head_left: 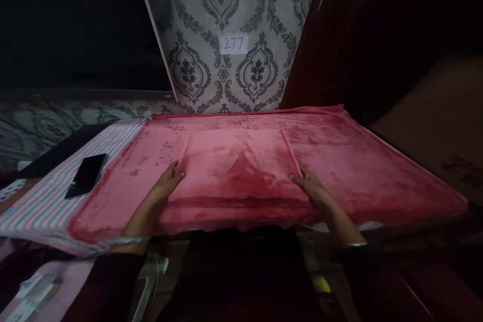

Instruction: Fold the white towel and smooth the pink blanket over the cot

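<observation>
A flat rectangle of pink plush cloth (237, 161) lies in front of me on a matching pink plush blanket (362, 161). My left hand (168, 181) grips its left edge, thumb on top and fingers tucked at the side. At the opposite edge, my right hand (307, 183) holds it the same way. Its corners look square and its nap shows darker patches. Whether the cloth is folded or covers something flat, I cannot tell.
The blanket lies over a striped cloth (49, 186), where a black phone (86, 176) rests at the left. A dark screen (75, 25) stands behind. A paper marked 277 (233, 44) is on the patterned wall. At the right is a brown cardboard box (433, 115).
</observation>
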`<state>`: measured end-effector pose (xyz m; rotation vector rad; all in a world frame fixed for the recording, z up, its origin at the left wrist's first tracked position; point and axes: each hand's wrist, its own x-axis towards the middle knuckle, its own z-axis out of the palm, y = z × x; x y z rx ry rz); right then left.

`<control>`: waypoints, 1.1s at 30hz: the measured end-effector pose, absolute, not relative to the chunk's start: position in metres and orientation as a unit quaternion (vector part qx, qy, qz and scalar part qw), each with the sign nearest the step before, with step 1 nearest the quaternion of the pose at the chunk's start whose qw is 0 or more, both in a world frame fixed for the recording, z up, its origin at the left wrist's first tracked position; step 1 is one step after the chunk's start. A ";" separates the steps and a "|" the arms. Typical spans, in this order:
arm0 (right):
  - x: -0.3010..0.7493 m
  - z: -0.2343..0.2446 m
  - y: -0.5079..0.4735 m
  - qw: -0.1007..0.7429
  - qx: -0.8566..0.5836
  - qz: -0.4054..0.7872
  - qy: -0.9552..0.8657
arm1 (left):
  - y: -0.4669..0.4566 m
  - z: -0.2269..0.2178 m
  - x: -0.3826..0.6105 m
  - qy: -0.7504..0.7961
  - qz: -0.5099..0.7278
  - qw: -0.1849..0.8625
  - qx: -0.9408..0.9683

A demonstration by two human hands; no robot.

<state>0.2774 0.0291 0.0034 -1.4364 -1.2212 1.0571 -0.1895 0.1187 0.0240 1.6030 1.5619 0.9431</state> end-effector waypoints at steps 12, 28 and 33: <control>0.206 0.086 0.171 0.204 -0.674 0.009 -0.709 | 0.224 0.097 -0.064 0.514 0.153 0.092 0.839; 0.178 0.033 0.190 0.151 -0.697 -0.032 -0.700 | 0.234 0.043 -0.037 0.557 0.093 -0.023 0.825; 0.179 0.034 0.186 0.171 -0.693 -0.031 -0.700 | 0.239 0.051 -0.056 0.647 0.092 -0.029 0.757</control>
